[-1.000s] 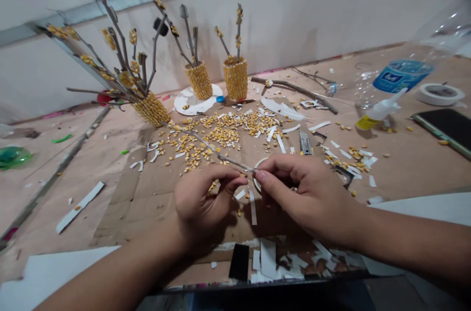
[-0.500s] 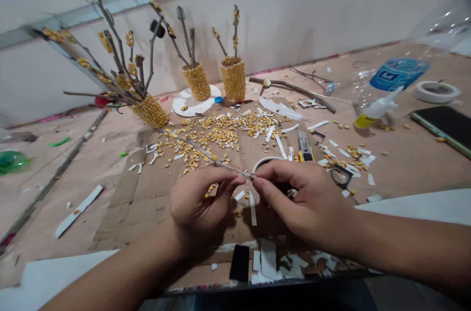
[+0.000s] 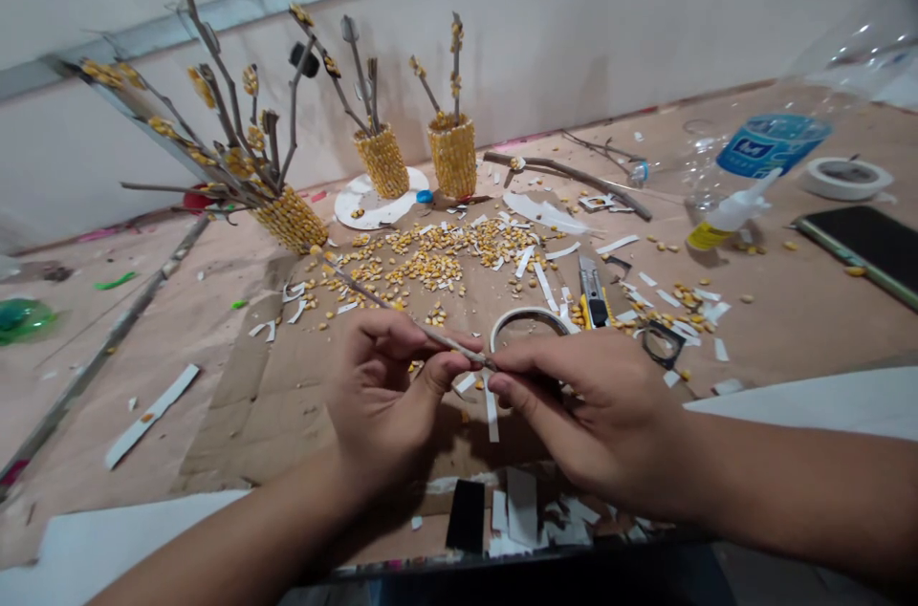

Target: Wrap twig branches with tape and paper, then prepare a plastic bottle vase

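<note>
Between both hands I hold a thin grey twig, slanting up to the far left, with yellow corn kernels at its far tip. My left hand is closed around the twig near its lower end, thumb against it. My right hand pinches the near end between thumb and forefinger. Beyond the hands, loose corn kernels lie scattered on a cardboard sheet. A roll of tape lies just past my right hand, and a yellow box cutter lies beside it.
Three kernel-covered pots holding twigs stand at the back. To the right are a glue bottle, a plastic bottle, a white tape roll and a phone. Paper scraps lie along the near edge.
The fingers of my left hand have shifted on the twig, now showing more of the palm. The twig's near end sits slightly lower, and more of the tape roll shows.
</note>
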`<state>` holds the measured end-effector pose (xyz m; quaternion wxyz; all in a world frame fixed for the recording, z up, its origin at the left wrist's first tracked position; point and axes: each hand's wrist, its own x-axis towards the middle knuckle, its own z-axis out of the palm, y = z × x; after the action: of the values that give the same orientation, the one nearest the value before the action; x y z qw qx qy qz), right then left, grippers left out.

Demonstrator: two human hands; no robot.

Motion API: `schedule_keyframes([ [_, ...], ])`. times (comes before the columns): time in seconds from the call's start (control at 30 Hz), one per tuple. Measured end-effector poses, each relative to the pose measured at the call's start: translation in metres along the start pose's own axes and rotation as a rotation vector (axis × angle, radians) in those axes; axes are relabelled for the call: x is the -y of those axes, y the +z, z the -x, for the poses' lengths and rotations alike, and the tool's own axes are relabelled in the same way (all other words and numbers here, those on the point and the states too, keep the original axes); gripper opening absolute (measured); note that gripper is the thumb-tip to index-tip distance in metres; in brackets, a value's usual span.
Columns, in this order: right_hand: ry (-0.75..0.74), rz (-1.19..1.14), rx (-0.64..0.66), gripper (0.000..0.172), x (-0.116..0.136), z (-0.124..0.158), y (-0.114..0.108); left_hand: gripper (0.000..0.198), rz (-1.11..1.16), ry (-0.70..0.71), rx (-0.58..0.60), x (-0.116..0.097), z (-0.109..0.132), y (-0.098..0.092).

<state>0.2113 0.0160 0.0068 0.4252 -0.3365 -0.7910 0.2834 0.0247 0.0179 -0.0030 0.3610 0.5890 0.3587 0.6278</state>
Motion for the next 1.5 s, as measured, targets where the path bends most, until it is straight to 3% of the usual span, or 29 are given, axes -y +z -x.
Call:
schedule_keyframes([
  [0.33,0.147,-0.089,0.025,0.017,0.002,-0.003,0.002,0.045,-0.043,0.106,-0.122,0.011,0.002,0.000],
  [0.6,0.317,-0.189,0.041,0.023,0.005,-0.004,0.000,0.042,-0.170,0.141,-0.091,0.012,-0.002,0.000],
  [0.73,0.348,-0.247,-0.006,0.018,-0.001,-0.007,-0.008,0.033,-0.355,0.126,-0.054,0.008,-0.017,-0.020],
  [0.77,0.344,-0.238,-0.018,0.018,-0.004,-0.009,-0.011,0.027,-0.446,0.091,0.040,0.005,-0.025,-0.030],
  [0.87,0.282,-0.071,0.000,0.019,-0.014,-0.016,-0.023,0.012,-0.716,-0.082,0.488,-0.005,-0.056,-0.063],
  [0.93,0.226,0.129,0.028,0.022,-0.020,-0.021,-0.028,0.015,-0.902,-0.187,0.809,-0.011,-0.071,-0.078],
  [1.0,0.195,0.293,0.076,0.025,-0.024,-0.023,-0.030,0.018,-1.039,-0.240,0.967,-0.015,-0.077,-0.084],
  [1.1,0.184,0.386,0.174,0.030,-0.024,-0.022,-0.028,0.018,-1.159,-0.261,1.002,-0.013,-0.072,-0.080],
  [1.2,0.191,0.323,0.247,0.034,-0.019,-0.022,-0.026,0.022,-1.191,-0.276,1.025,-0.007,-0.067,-0.077],
  [1.33,0.291,0.070,0.282,0.037,-0.013,-0.024,-0.028,0.024,-1.161,-0.245,1.061,-0.001,-0.067,-0.081],
  [1.5,0.541,-0.298,0.335,0.039,-0.015,-0.025,-0.029,0.024,-1.251,-0.267,1.091,-0.006,-0.069,-0.072],
])
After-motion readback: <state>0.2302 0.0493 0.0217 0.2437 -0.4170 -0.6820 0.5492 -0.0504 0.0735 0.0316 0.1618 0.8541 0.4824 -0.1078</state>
